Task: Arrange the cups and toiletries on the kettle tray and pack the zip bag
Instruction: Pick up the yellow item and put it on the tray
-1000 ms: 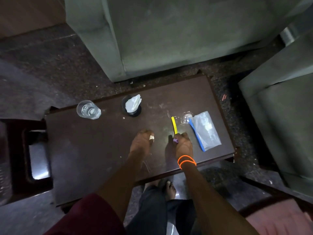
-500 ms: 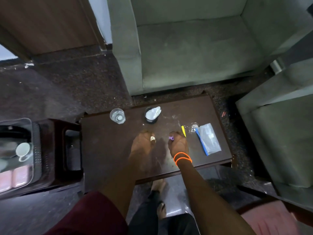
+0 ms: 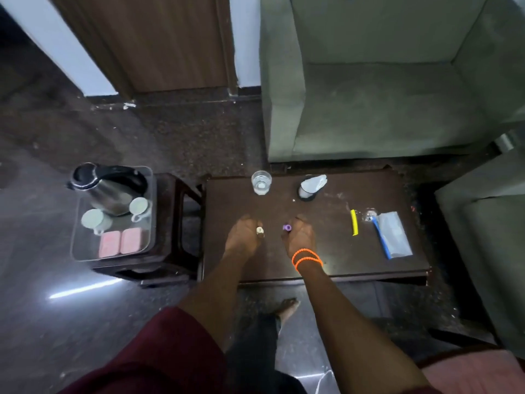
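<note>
- Zip bag [image 3: 394, 235]: flat on the dark table [image 3: 326, 265], at 3 o'clock from my hands, beside a yellow stick [image 3: 354, 222]
- My left hand [image 3: 243, 237]: pinching a small white item [image 3: 259, 230]
- My right hand [image 3: 299, 236]: pinching a small purple item [image 3: 287, 227]
- Kettle tray [image 3: 85, 251]: at 9 o'clock, carrying two cups [image 3: 93, 220]

The small white thing [image 3: 259, 230] in the left hand [image 3: 243, 238] and the purple-capped one [image 3: 287, 227] in the right hand [image 3: 300, 236] are mostly covered by fingers, too small to identify. The zip bag [image 3: 394, 234] hides its contents in blur. The far armchair [image 3: 383, 81] and the right armchair [image 3: 488, 237] are cut off by the frame edges.
</note>
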